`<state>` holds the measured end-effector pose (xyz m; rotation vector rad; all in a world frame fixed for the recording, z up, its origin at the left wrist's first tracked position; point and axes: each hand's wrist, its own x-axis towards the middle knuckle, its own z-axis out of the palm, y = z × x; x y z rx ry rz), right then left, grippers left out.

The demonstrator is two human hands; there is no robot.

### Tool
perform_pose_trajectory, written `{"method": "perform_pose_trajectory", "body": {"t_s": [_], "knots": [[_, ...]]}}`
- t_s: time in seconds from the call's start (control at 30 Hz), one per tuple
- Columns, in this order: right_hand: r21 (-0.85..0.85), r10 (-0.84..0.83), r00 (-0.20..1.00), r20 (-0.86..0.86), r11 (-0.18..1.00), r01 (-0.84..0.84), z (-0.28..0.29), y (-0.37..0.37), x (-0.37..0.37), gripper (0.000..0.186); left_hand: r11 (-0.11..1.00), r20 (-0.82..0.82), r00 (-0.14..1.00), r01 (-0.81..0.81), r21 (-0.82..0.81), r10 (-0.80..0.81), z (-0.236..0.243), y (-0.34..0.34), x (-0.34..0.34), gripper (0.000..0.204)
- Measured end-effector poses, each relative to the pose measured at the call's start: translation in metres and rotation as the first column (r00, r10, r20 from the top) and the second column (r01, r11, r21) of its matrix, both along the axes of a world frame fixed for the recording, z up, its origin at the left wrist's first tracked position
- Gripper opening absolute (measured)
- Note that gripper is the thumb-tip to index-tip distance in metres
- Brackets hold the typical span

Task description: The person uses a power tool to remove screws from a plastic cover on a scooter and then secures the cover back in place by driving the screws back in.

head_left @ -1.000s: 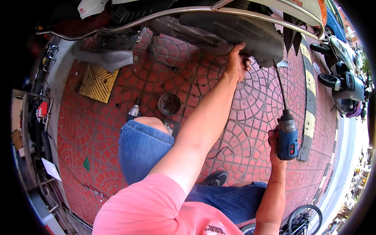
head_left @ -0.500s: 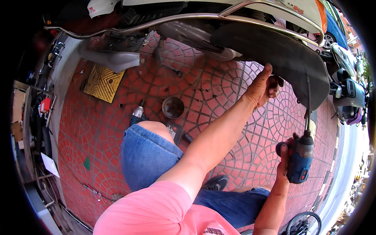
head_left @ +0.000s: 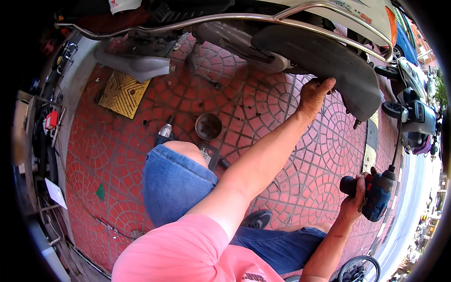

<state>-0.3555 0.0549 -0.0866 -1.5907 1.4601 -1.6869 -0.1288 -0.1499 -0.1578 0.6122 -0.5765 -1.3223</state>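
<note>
My left hand (head_left: 317, 96) grips the lower edge of a dark plastic scooter panel (head_left: 345, 80), thumb against it. The panel hangs below the chrome rail (head_left: 224, 19) of a white scooter body (head_left: 352, 19). My right hand (head_left: 358, 195) is closed on a blue and black cordless drill (head_left: 378, 195). Its long thin bit rises from the chuck (head_left: 388, 173), right of the panel's lower end and apart from it. A second power tool (head_left: 164, 133) lies beside my left knee (head_left: 181, 174), near a round metal bowl (head_left: 209, 126) on the red paving.
A grey plastic part (head_left: 134, 66) lies by a yellow ramp (head_left: 123, 94). A cluttered rack (head_left: 33, 141) lines the left. Parked scooters (head_left: 416, 113), a blue car (head_left: 405, 42) and a striped strip (head_left: 370, 155) are on the right, a bicycle wheel (head_left: 359, 270) at bottom right.
The panel swung right and down, then slightly back up and left; my left hand moved right with it. The drill has moved right and down, its bit now away from the panel.
</note>
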Motion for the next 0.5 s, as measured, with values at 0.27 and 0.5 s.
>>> {"method": "perform_pose_trajectory", "body": {"t_s": [0.27,0.5], "knots": [[-0.006,0.018,0.995,-0.099,1.0,-0.019,-0.008,-0.003,-0.008,0.029,0.998,-0.042,0.998,-0.054,-0.036,0.052,-0.001,-0.014,0.014,0.042],[0.009,0.051,0.973,-0.223,0.999,-0.051,-0.011,0.003,-0.013,0.031,0.936,0.166,0.948,-0.22,-0.276,0.271,-0.016,-0.011,0.063,0.056]]}}
